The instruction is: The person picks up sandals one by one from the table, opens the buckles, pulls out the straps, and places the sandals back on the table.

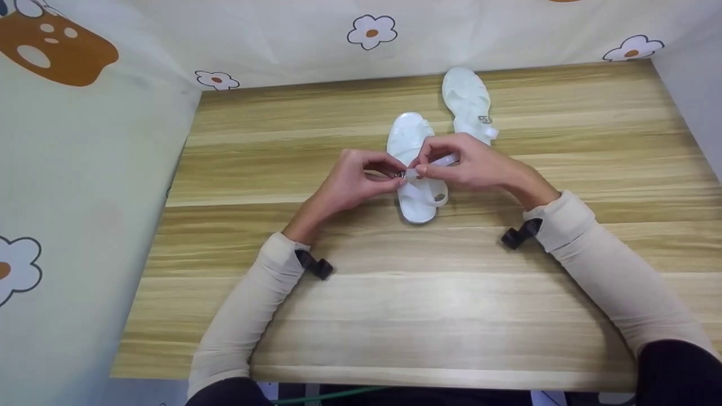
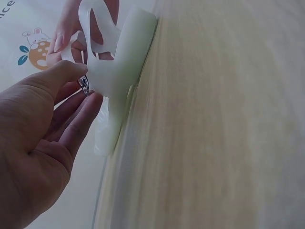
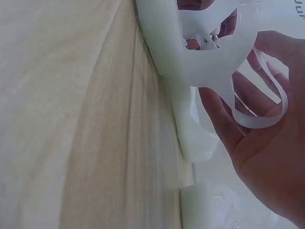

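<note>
A white, slightly translucent sandal [image 1: 418, 210] lies on the wooden table, its toe pointing away from me. My left hand [image 1: 358, 181] pinches the small metal buckle [image 2: 84, 85] at the sandal's side between thumb and fingers. From the other side my right hand [image 1: 476, 163] pinches the sandal's strap [image 1: 412, 173] close to that buckle. In the right wrist view the strap [image 3: 261, 122] loops back across the right palm. Both sets of fingertips meet above the sandal, partly hiding its middle and whether the strap passes through the buckle.
A second white sandal [image 1: 463, 93] lies farther back to the right, with its own buckle [image 1: 484, 119] showing and its heel end behind my right hand. Behind the table [image 1: 271, 118] stands a pale, flower-printed wall covering [image 1: 299, 45]. A small black camera [image 1: 322, 269] sits at each wrist.
</note>
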Demonstrator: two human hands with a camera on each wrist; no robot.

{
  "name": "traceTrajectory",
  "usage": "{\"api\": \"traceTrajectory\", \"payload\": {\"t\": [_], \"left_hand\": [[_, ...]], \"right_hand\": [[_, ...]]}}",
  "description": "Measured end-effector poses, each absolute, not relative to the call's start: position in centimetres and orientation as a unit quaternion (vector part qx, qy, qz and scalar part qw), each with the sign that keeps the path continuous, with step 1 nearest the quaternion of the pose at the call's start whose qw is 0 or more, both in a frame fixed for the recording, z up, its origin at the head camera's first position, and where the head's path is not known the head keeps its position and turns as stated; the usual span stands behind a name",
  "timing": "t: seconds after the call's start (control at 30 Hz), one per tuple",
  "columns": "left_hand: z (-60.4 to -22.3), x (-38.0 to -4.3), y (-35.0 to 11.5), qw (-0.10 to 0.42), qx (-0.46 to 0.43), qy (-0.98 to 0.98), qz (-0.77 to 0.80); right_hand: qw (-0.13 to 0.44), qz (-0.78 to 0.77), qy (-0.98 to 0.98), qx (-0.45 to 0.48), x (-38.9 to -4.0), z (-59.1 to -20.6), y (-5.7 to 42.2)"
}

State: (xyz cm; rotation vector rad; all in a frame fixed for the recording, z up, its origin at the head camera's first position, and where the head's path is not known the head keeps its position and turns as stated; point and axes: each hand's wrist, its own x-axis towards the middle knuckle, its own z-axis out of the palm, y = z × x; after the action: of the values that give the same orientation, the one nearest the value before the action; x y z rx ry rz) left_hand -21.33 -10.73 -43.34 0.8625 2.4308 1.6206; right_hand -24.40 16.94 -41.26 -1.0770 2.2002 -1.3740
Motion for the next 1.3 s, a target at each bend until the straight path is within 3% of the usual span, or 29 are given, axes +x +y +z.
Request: {"api": "traceTrajectory", "payload": {"t": [0.43, 0.8, 1.1, 1.3], "left_hand": [[-43.4, -21.4, -10.8, 0.044, 0.286, 0.798, 0.529], [-43.4, -21.4, -10.8, 0.05, 0.289, 0.796, 0.529], [-43.5, -21.4, -11.3, 0.083, 0.263, 0.797, 0.538], [-43.4, -21.4, -11.4, 0.095, 0.237, 0.792, 0.554]], "right_hand": [[0.191, -0.518, 0.745, -0.373, -24.7, -41.3, 17.1], [0.164, -0.491, 0.785, -0.34, -24.2, -40.8, 16.5], [0.163, -0.47, 0.813, -0.302, -24.1, -40.6, 16.5], [0.131, -0.444, 0.84, -0.283, -23.7, -40.9, 16.4]]}}
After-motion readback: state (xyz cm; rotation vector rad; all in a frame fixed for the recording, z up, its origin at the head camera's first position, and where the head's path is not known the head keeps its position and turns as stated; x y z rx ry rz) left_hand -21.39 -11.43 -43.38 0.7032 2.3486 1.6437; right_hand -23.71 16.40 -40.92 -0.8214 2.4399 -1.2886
